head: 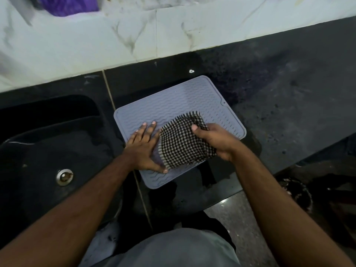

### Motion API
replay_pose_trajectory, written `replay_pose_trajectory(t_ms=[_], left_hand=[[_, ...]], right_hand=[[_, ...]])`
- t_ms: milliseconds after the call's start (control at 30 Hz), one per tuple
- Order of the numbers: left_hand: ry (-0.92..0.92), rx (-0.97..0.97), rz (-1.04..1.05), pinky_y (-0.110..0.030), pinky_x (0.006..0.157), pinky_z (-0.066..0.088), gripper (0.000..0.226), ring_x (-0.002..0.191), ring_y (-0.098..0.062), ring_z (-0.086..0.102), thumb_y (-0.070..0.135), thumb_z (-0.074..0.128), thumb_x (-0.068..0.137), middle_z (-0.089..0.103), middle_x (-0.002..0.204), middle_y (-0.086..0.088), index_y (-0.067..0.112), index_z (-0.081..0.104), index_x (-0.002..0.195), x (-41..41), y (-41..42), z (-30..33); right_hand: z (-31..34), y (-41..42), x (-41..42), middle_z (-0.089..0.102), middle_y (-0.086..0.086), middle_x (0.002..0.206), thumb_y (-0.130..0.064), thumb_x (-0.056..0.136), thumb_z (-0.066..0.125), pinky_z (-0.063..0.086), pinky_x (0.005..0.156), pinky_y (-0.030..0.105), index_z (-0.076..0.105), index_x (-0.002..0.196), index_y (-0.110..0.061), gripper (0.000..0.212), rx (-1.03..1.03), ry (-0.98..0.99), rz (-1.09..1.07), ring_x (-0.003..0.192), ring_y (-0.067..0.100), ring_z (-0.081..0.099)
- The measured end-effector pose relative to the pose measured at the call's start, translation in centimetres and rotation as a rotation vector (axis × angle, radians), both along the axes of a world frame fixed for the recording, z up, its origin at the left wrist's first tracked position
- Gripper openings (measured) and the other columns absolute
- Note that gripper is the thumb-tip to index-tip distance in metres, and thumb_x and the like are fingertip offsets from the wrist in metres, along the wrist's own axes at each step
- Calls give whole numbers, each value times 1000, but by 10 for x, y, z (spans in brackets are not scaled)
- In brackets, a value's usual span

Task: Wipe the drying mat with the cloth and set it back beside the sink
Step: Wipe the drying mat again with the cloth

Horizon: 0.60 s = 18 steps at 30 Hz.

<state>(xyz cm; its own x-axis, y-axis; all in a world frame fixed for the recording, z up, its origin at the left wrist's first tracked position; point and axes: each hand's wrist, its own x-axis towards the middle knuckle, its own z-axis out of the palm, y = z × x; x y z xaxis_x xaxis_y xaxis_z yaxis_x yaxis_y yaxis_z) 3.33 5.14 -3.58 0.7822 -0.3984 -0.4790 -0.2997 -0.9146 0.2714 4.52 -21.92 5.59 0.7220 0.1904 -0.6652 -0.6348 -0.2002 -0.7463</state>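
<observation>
A: From the head camera, where is the drying mat lying?

B: It is lying flat and turned at an angle on the dark tabletop, just beside the black sink, whose left part is running out of frame.

A: What are the hands doing?

B: The left hand is pressing on the mat's near left part with fingers straight and spread. The right hand is gripping the checked cloth, fingers curled round its bunched edge; the cloth is resting on the mat and hiding its near middle.

A: Anything hard to make out?

B: A purple thing at the top edge is getting cut off and blurred. The dark objects low on the right are too dim to tell.
</observation>
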Motion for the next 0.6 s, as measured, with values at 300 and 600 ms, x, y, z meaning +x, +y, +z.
replay_pose_trajectory(t_ms=[300, 600], left_hand=[[5, -47, 25, -50, 117, -18, 146, 147, -21, -37, 102, 53, 50, -39, 160, 8, 37, -26, 155, -1, 0, 1], [13, -57, 22, -50, 116, -18, 146, 146, -22, -38, 101, 55, 51, -41, 159, 9, 37, -26, 155, -2, 0, 3]], right_hand=[[-36, -68, 37, 70, 17, 113, -20, 101, 53, 50, 87, 34, 70, 118, -7, 27, -1037, -573, -73, 100, 34, 67], [-85, 43, -28, 4, 30, 163, -81, 88, 32, 6, 118, 64, 7, 159, -4, 107, -1169, -396, 203, 151, 48, 4]])
